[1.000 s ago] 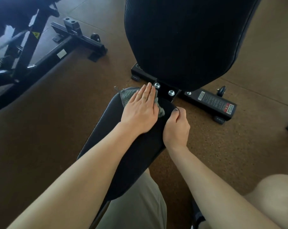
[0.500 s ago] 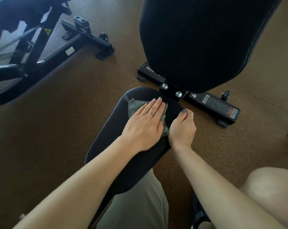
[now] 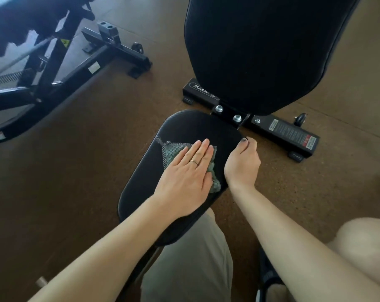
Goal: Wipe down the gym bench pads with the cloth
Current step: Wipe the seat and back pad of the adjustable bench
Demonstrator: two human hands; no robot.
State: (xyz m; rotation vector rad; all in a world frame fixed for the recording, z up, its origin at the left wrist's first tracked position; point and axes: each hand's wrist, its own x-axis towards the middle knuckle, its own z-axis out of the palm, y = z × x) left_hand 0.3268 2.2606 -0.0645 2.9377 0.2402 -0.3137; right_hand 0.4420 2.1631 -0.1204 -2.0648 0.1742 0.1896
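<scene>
on the seat pad (image 3: pixel 141 188) the flat left hand (image 3: pixel 184 182) presses the cloth (image 3: pixel 173 152), right hand (image 3: pixel 242 164) gripping the pad's edge

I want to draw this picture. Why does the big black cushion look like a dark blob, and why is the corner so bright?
Head view: the back pad is mostly in shadow, so its surface detail is lost; the top left is washed out by bright light behind the other machine; the wide lens bends the edges; the left hand and cloth on the seat pad look fairly sharp.
</scene>
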